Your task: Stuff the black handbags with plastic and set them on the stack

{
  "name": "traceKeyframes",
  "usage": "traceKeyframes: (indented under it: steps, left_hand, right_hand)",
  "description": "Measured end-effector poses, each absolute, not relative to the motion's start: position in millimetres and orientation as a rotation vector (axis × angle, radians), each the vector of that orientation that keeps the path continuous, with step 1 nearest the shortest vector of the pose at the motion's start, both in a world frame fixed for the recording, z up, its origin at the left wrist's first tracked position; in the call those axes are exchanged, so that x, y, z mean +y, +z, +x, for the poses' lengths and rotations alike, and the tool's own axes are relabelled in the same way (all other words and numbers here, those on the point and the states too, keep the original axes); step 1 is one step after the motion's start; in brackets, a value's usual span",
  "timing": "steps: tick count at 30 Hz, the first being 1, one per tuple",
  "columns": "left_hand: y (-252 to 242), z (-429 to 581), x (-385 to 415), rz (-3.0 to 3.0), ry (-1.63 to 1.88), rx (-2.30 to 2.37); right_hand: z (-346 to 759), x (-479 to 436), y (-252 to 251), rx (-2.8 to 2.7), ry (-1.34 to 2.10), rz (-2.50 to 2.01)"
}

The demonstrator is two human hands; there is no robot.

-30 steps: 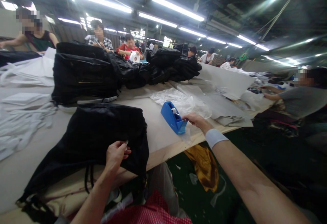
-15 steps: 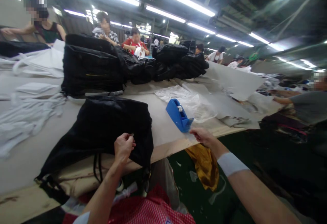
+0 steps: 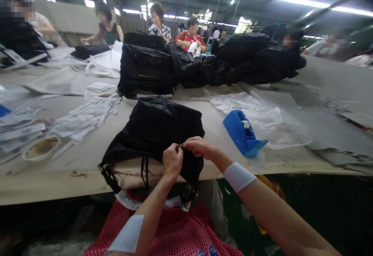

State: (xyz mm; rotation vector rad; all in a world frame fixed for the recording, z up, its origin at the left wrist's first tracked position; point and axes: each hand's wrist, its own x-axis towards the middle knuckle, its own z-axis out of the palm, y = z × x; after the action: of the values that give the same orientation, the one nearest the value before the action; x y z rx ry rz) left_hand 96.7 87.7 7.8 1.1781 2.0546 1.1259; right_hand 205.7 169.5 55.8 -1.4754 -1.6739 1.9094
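Note:
A black bag (image 3: 163, 123) lies on the table in front of me, its straps and buckle hanging at the near edge. My left hand (image 3: 173, 158) is closed in a pinch over the bag's right part, holding a small shiny piece (image 3: 181, 146) too small to name for certain. Fingertip to fingertip with it, my right hand (image 3: 198, 147) is also pinched at that piece; whatever its fingers hold is hidden. To the right stands a blue tape dispenser (image 3: 240, 131) with a small roll in it, apart from both hands.
Stacked black bags (image 3: 147, 69) stand behind. A clear plastic sheet (image 3: 271, 120) lies beyond the dispenser. White strips (image 3: 78, 116) and a tape roll (image 3: 42, 148) lie at left. Several co-workers, one in red (image 3: 190, 38), are across the table. The table's near edge (image 3: 72, 186) runs before me.
My right hand has moved left from the tape dispenser to meet my left hand at the bag. My left hand stays pinched there. The view has turned left.

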Motion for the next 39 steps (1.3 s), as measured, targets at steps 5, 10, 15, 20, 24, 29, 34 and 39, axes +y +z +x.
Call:
traceKeyframes:
  steps: [5,10,15,20,24,29,34,39]
  left_hand:
    - [7.1,97.5,87.8,1.153,1.084,2.071]
    - [8.6,98.3,87.1,1.148,1.08,2.064]
    - [9.1,98.5,87.0,1.128,1.111,2.066]
    - [10.9,101.3,85.4,1.089,1.207,2.056]
    - [13.8,104.8,82.7,1.14,1.18,2.094]
    - [9.0,100.8,85.8,1.092,1.185,2.01]
    - [6.0,92.8,94.2,0.886,1.244,1.821]
    - [19.9,86.1,98.3,0.622,1.228,1.628]
  right_hand:
    - [200.5,167.1,51.7,-1.821,1.732,-1.608]
    - [196.3,164.4,42.3,-1.893,1.595,-1.644]
    - [195.6,165.9,36.8,-1.905,1.583,-1.64]
    - [194.3,167.0,36.8,-1.896,1.57,-1.67]
    - [195.3,167.8,37.0,-1.869,1.609,-1.664]
    - [195.6,167.2,38.2,-1.87,1.627,-1.652]
    - [199.6,168.0,38.2,-1.873,1.662,-1.62]
    - [204.5,167.1,39.9,-1.887,1.688,-1.598]
